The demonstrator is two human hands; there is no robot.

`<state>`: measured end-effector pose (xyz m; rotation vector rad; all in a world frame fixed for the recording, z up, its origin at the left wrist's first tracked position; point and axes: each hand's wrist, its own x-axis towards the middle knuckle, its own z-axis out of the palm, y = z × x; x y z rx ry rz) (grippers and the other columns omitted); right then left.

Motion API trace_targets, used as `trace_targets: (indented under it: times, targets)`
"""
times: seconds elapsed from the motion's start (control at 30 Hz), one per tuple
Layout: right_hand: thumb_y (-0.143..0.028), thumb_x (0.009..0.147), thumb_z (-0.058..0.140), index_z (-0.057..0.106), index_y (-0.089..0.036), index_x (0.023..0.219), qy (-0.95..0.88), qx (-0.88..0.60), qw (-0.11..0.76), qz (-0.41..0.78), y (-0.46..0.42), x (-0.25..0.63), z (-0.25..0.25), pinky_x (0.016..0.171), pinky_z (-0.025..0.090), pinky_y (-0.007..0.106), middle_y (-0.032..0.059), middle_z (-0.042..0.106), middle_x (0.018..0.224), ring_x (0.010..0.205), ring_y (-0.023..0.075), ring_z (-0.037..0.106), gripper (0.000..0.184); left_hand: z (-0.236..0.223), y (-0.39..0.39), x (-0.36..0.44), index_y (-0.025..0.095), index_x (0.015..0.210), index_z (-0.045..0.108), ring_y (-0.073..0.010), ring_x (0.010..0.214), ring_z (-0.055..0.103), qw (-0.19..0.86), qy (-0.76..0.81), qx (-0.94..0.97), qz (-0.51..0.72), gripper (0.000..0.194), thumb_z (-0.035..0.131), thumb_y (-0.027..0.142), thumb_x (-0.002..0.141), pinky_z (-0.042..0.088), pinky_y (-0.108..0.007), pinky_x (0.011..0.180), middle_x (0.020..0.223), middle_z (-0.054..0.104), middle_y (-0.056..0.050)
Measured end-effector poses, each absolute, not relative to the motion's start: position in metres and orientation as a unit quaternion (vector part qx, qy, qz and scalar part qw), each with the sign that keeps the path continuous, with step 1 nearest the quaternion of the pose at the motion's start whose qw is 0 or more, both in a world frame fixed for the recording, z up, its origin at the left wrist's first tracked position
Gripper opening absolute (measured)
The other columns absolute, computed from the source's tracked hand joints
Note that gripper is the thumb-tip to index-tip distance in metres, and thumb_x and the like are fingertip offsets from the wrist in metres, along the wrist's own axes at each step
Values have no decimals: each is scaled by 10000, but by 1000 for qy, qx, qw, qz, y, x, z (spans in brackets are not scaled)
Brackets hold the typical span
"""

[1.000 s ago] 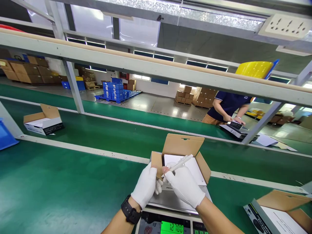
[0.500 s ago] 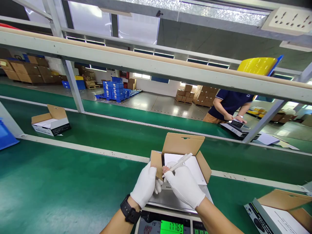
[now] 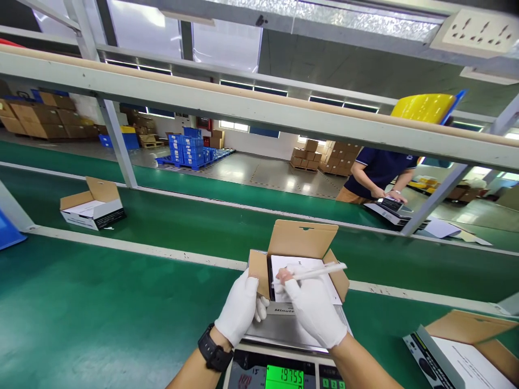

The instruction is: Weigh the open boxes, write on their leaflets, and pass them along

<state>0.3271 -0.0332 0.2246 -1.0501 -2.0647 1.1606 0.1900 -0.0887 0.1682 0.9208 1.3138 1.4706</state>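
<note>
An open cardboard box (image 3: 302, 240) with a white sheet inside sits on a scale (image 3: 284, 373) whose green display is lit. My left hand (image 3: 240, 308), in a white glove with a black watch at the wrist, grips the box's left flap. My right hand (image 3: 314, 308), also gloved, holds a white pen (image 3: 318, 272) that lies nearly level above the sheet in the box.
Another open box (image 3: 93, 205) rides the far green belt at left. A third open box (image 3: 466, 351) lies at the lower right. A person in a dark shirt (image 3: 379, 173) works on a device across the line. A blue bin edge (image 3: 8, 232) shows at far left.
My right hand turned the pen from a slanted to a nearly level position over the box. The box on the far belt moved to the right. The scale reading changed.
</note>
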Motion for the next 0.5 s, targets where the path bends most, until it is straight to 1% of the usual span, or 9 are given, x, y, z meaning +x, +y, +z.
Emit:
trace_targets:
  times: [0.07, 0.13, 0.2, 0.27, 0.37, 0.43, 0.5]
  targets:
    - [-627, 874, 351, 550, -112, 1048, -723, -400, 348, 444, -31, 344, 226, 715, 449, 130, 41, 534, 915, 739, 13, 503, 578, 169, -89, 188, 100, 975, 378, -144, 406, 471, 473, 535, 367, 596, 557, 322, 644, 865, 328, -221, 354, 616, 542, -68]
    - [-600, 880, 366, 492, -163, 1185, -690, -417, 421, 415, -29, 368, 226, 676, 458, 123, 41, 530, 934, 723, 14, 497, 548, 171, -89, 184, 96, 975, 385, -141, 416, 468, 481, 531, 365, 595, 562, 348, 645, 856, 324, -221, 367, 626, 546, -73]
    - [-580, 881, 382, 458, -187, 1226, -653, -439, 483, 384, -27, 397, 224, 650, 453, 117, 45, 528, 938, 721, 17, 489, 528, 174, -90, 179, 92, 915, 408, -141, 420, 462, 475, 538, 380, 584, 549, 374, 637, 855, 325, -226, 384, 593, 534, -72]
    - [-597, 865, 399, 446, -195, 1232, -604, -476, 519, 373, -23, 426, 215, 629, 443, 129, 54, 530, 956, 705, 25, 477, 546, 178, -90, 177, 96, 835, 426, -138, 432, 453, 467, 554, 392, 567, 546, 385, 639, 856, 333, -237, 415, 565, 518, -67]
    - [-671, 812, 419, 436, -210, 1245, -529, -541, 537, 373, -14, 468, 184, 615, 430, 139, 51, 538, 962, 692, 37, 468, 633, 186, -92, 180, 104, 730, 460, -153, 492, 478, 443, 594, 384, 551, 530, 375, 606, 875, 382, -276, 517, 580, 533, -79]
    - [-729, 769, 418, 449, -212, 1231, -492, -593, 517, 372, -8, 495, 150, 606, 418, 135, 38, 541, 983, 699, 41, 477, 694, 191, -94, 187, 113, 656, 472, -168, 539, 506, 415, 625, 381, 541, 560, 374, 623, 865, 407, -297, 605, 584, 538, -87]
    - [-749, 764, 389, 454, -231, 1238, -467, -650, 473, 368, -7, 519, 108, 621, 409, 136, 20, 540, 1000, 704, 37, 479, 705, 191, -93, 194, 118, 598, 481, -180, 577, 525, 395, 667, 365, 516, 621, 393, 692, 816, 411, -308, 668, 599, 547, -96]
